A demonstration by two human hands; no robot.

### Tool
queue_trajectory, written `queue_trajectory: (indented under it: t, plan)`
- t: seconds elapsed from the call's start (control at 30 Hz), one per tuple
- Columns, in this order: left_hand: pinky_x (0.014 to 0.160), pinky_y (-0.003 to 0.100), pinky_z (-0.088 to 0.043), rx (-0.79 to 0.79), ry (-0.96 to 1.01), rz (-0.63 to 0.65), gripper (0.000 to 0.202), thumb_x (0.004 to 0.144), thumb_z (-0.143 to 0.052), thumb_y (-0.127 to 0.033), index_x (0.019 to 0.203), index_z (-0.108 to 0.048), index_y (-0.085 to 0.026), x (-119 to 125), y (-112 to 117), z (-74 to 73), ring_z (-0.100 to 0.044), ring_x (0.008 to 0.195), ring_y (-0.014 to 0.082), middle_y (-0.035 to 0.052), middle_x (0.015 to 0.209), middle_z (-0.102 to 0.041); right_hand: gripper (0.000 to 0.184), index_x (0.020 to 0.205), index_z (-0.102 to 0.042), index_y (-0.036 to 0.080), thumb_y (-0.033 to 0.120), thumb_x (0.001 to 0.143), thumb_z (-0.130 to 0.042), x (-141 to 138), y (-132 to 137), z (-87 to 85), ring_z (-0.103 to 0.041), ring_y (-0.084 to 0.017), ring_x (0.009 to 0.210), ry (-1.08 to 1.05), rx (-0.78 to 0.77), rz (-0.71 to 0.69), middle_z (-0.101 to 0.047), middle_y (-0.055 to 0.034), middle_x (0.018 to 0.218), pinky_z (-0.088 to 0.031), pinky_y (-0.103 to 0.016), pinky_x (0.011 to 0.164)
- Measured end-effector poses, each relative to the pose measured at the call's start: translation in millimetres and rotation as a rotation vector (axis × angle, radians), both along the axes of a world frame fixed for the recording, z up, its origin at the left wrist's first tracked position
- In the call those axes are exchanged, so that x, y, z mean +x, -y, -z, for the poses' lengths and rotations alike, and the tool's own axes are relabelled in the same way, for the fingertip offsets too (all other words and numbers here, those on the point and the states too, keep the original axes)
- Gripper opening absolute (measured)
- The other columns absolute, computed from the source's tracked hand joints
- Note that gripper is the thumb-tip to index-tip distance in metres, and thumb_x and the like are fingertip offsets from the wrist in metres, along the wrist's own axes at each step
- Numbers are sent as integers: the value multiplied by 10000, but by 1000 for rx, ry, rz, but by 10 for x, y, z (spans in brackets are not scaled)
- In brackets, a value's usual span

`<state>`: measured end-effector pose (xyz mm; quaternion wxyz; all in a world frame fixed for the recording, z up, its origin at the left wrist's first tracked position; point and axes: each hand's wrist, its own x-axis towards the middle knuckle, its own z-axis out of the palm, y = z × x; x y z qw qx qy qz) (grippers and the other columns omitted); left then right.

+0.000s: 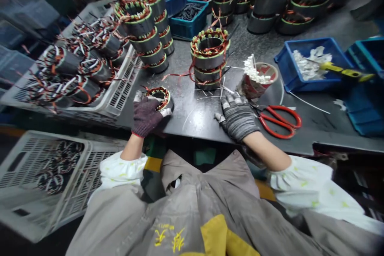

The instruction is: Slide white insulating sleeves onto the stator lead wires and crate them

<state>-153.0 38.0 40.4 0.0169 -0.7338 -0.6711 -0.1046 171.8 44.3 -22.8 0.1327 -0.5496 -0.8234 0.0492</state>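
Observation:
My left hand (147, 114), in a dark purple glove with white-taped fingertips, is wrapped round a single motor stator (168, 102) at the table's near edge. Copper windings show at the stator's top; the palm side is hidden. My right hand (238, 116), in a grey striped glove, lies with fingers stretched forward on the table. Its fingertips touch or cover thin white tubes (228, 90); I see nothing gripped. Red-handled scissors (279, 122) lie just right of that hand, blades partly hidden. Ahead, between the hands, stands a stack of stators (208, 64) with loose copper leads.
A cup of short white tubes (264, 78) stands beyond my right hand. Further right is a blue bin (289, 68) with white pieces and a yellow-handled cutter (345, 71). Taller stator stacks (144, 44) rise behind; a white crate (120, 92) of wired stators is left.

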Motion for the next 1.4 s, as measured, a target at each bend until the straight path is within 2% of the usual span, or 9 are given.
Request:
queue_trajectory:
  t: [0.23, 0.37, 0.5, 0.6, 0.67, 0.87, 1.03, 1.17, 1.4]
  plan:
    - [1182, 554, -327, -5, -61, -98, 461, 920, -621, -597, 1149, -775, -228, -294, -321, 66, -622, 1251, 365, 116, 1175, -778, 732, 1519, -572, 138, 627, 975, -602, -716, 170, 88, -474, -390, 1482, -86, 1, -675, -562, -189, 1578, -316, -601, 1257]
    - [1209, 630, -243, -18, -122, -102, 435, 907, -643, -568, 1114, -774, -208, -486, -546, 60, -611, 1250, 382, 134, 1193, -773, 768, 1517, -556, 77, 605, 963, -614, -301, -174, 228, -477, -420, 1475, -14, 8, -402, -533, -255, 1579, -341, -619, 1234]
    - [1230, 678, -203, 166, 10, -39, 325, 942, -639, -490, 1104, -759, -235, -344, -660, -280, -617, 1226, 345, 71, 1134, -787, 660, 1509, -557, 97, 519, 1002, -544, 270, -309, 192, -513, -400, 1440, -18, 80, -228, -560, -231, 1561, -440, -592, 1165]
    - [1305, 512, -222, 419, 96, 12, 373, 1075, -441, -395, 1362, -638, -261, 255, -809, -643, -552, 1362, 216, 23, 1383, -700, 499, 1416, -641, 143, 434, 1032, -508, 344, -21, 205, -589, -349, 1362, -99, 168, -298, -633, -183, 1494, -486, -538, 1136]
    - [1341, 497, -171, 576, 141, 224, 377, 1059, -506, -376, 1402, -612, -261, 792, -998, -810, -538, 1382, 207, 19, 1365, -706, 428, 1354, -678, 143, 371, 1040, -497, 298, 207, 253, -630, -333, 1303, -148, 219, -337, -687, -173, 1416, -506, -530, 1114]
    - [1247, 532, -288, 151, -56, 279, 506, 994, -639, -525, 1395, -622, -216, 1809, -1469, -759, -650, 1233, 283, 118, 1280, -752, 332, 1230, -734, 134, 326, 1033, -548, 270, 375, 329, -686, -326, 1168, -219, 278, -304, -759, -169, 1259, -561, -514, 1027]
    - [1255, 598, -227, 190, -44, 208, 578, 1033, -558, -556, 1493, -542, -207, 1813, -1237, -680, -667, 1244, 295, 120, 1307, -753, 306, 1179, -762, 134, 297, 1026, -554, 253, 349, 316, -695, -321, 1134, -223, 313, -275, -776, -167, 1208, -560, -499, 1017]
    - [1214, 643, -281, 140, -12, 173, 472, 981, -619, -615, 1260, -689, -241, 1772, -1229, -710, -679, 1145, 296, 78, 1203, -783, 328, 1193, -766, 119, 294, 1028, -543, 223, 391, 306, -684, -330, 1166, -219, 277, -253, -767, -180, 1242, -541, -515, 1048]
    - [804, 348, -536, 153, 530, 249, 298, 978, -680, -462, 1078, -716, -184, 1489, -1161, -739, -669, 902, 168, 19, 1035, -780, 342, 1196, -770, 159, 327, 1030, -524, 233, 432, 231, -688, -334, 1161, -284, 202, -161, -770, -165, 1247, -545, -532, 1060]
